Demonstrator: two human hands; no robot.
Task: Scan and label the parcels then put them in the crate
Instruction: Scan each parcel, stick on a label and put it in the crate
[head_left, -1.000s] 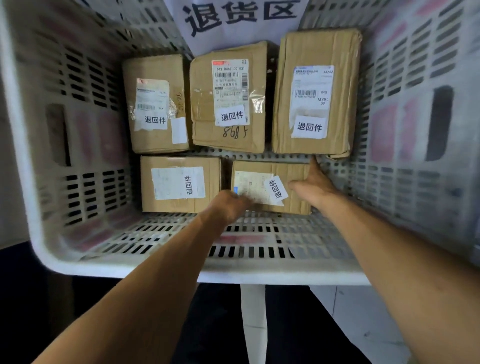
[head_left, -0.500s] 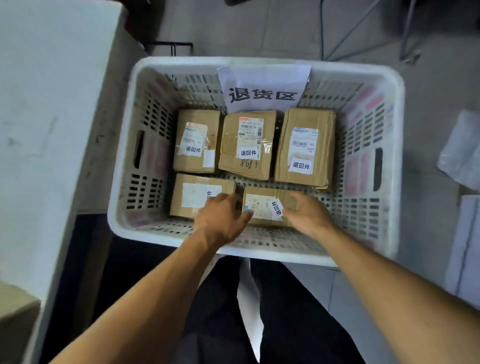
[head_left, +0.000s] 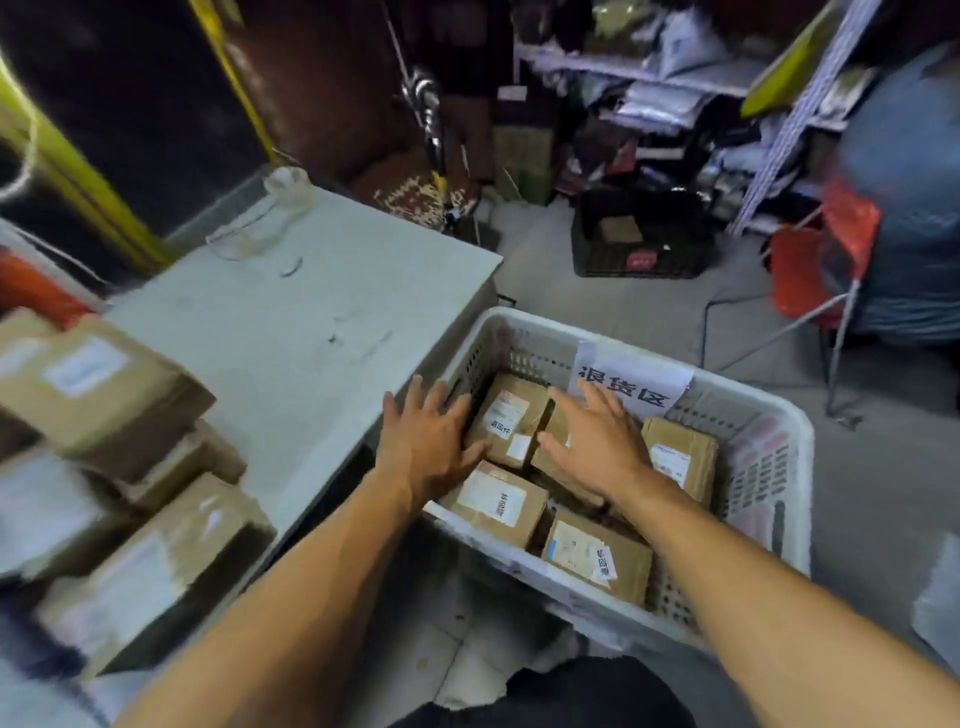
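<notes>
**Hands come off the last parcel as the view swings to the desk**

A second ago both hands were down in the white crate (head_left: 774, 415), seating the near-right parcel (head_left: 597, 556) against its neighbour. Now both hands have lifted clear and the head has turned left and up, bringing the grey desk (head_left: 291, 332) and the stacked cardboard boxes (head_left: 109, 395) at the left into view. That parcel lies flat in the crate's near-right corner with its white return sticker showing, so this placement looks finished, and the next parcel is probably to be fetched from the stack.

The left hand (head_left: 423, 441) is spread wide, fingers straight, over the crate's left rim beside the far-left parcel (head_left: 511, 421); whether it touches the rim I cannot tell. The right hand (head_left: 597, 447) hovers flat and open above the far-middle parcel (head_left: 558, 457), covering most of it. Neither grip holds anything.

Five labelled parcels sit in the crate: three along the far row, including the far-right parcel (head_left: 680, 457), and two nearer, the near-left parcel (head_left: 493, 501) among them. A paper sign (head_left: 631, 387) with printed characters hangs on the far wall.
</notes>
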